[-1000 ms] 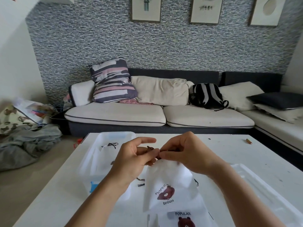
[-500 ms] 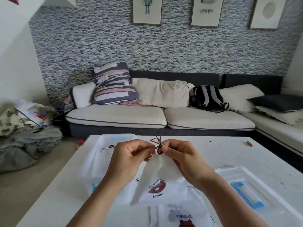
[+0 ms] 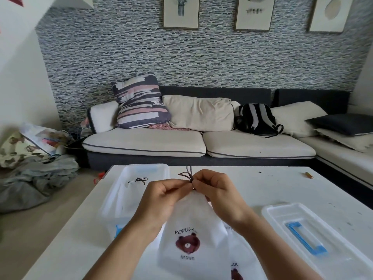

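The white bag [image 3: 191,229] with the brown bear print is held up over the near middle of the counter [image 3: 262,190]. Its gathered neck is raised between both hands and its bottom trails toward the near edge, so its long axis runs from the neck down and back toward the person. The dark cord [image 3: 186,175] comes out of that neck, and its loops stick up and away just beyond the fingertips. The left hand [image 3: 161,201] and the right hand [image 3: 219,194] meet at the neck, each with fingers curled and thumb and forefinger pinching the cord where it leaves the cloth. Neither hand is nearer than the other, and the knuckles almost touch. The pull that would tighten or knot the neck looks to go sideways, across the bag's length, each hand to its own side. To the left that path passes over a clear tub [image 3: 113,197] just beside the left wrist, which holds what look like more bags and a loose cord. To the right it crosses bare counter toward a clear lid [image 3: 282,215] with a blue handle, lying near the right forearm. A second bag [image 3: 239,265] of the same print lies flat under the held one at the near edge. A small brown stub [image 3: 308,175] lies well apart near the far right edge.
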The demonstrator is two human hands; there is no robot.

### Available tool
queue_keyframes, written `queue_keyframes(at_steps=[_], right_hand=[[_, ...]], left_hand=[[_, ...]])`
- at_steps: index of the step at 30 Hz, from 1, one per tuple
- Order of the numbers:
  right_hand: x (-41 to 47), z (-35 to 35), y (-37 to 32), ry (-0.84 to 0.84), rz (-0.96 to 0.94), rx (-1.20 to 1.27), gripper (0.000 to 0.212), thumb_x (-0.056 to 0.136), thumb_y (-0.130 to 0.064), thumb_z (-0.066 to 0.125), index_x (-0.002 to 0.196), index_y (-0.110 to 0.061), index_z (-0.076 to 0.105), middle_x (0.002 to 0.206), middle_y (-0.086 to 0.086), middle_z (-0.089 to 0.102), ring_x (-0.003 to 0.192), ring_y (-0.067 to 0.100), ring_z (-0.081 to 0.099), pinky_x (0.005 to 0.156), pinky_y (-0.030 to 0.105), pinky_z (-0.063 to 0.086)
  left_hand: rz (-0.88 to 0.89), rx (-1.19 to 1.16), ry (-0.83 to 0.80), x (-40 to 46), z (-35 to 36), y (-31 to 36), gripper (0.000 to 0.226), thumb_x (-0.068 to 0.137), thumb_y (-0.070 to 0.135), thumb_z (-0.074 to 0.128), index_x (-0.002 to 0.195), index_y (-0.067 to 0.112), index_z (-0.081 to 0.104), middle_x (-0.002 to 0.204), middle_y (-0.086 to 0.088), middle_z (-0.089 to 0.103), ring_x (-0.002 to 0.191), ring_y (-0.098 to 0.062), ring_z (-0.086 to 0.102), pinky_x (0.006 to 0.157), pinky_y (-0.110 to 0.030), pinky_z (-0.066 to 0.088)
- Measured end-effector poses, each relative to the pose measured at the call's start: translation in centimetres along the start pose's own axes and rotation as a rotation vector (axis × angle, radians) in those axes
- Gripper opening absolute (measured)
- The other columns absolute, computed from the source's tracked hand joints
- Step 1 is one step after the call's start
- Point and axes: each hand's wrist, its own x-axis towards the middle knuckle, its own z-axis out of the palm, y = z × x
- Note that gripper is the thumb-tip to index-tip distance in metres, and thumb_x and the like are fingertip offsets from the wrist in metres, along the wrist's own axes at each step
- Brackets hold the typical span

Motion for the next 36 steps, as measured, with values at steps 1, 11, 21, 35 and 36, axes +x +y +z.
queue_keyframes(at_steps=[1,11,21,35,36], right_hand=[[0.0,0.0,0.1,0.011,0.002,-0.026,0.023,0.098,-0.008,0.058,0.077,-0.013,0.065,0.067,-0.001,0.053,0.062,0.011,0.043,0.057,0.022,0.035],[0.3,-0.5,0.4,0.191,-0.070,-0.433,0.020,0.093,-0.013,0.062,0.073,-0.008,0.062,0.052,-0.014,0.047,0.053,0.005,0.039,0.052,0.017,0.031],[0.3,-0.5,0.5,0.086,-0.012,-0.380,0.019,0.093,-0.014,0.062,0.075,-0.008,0.063,0.060,-0.008,0.052,0.056,0.007,0.041,0.052,0.019,0.032],[-0.1,-1.6,0.2,0.064,0.103,-0.296,0.022,0.095,-0.013,0.058,0.075,-0.006,0.063,0.056,-0.011,0.048,0.052,0.006,0.038,0.049,0.019,0.031],[-0.1,-1.6,0.3,0.067,0.112,-0.290,0.021,0.095,-0.013,0.059,0.076,-0.005,0.063,0.056,-0.010,0.048,0.052,0.007,0.039,0.049,0.019,0.031]], left_hand=[[-0.016,-0.001,0.005,0.0,0.0,-0.1,0.012,0.088,0.016,0.070,0.091,0.014,0.081,0.094,-0.007,0.078,0.096,-0.026,0.073,0.086,-0.037,0.056],[-0.281,-0.284,0.039,0.1,1.4,-0.2,0.022,0.095,0.014,0.060,0.094,-0.001,0.076,0.097,-0.020,0.074,0.091,-0.029,0.068,0.085,-0.038,0.051],[-0.158,-0.041,-0.055,-0.1,1.0,-0.3,0.025,0.091,0.030,0.068,0.091,0.007,0.079,0.097,-0.014,0.077,0.096,-0.031,0.072,0.090,-0.043,0.051],[0.146,0.676,-0.117,0.5,-3.3,-1.4,0.009,0.079,0.028,0.060,0.082,0.030,0.068,0.086,0.017,0.069,0.086,-0.003,0.063,0.084,-0.028,0.052],[0.123,0.569,-0.042,0.3,-3.1,-1.3,0.014,0.070,0.028,0.058,0.079,0.029,0.069,0.084,0.016,0.068,0.082,-0.005,0.063,0.079,-0.027,0.052]])
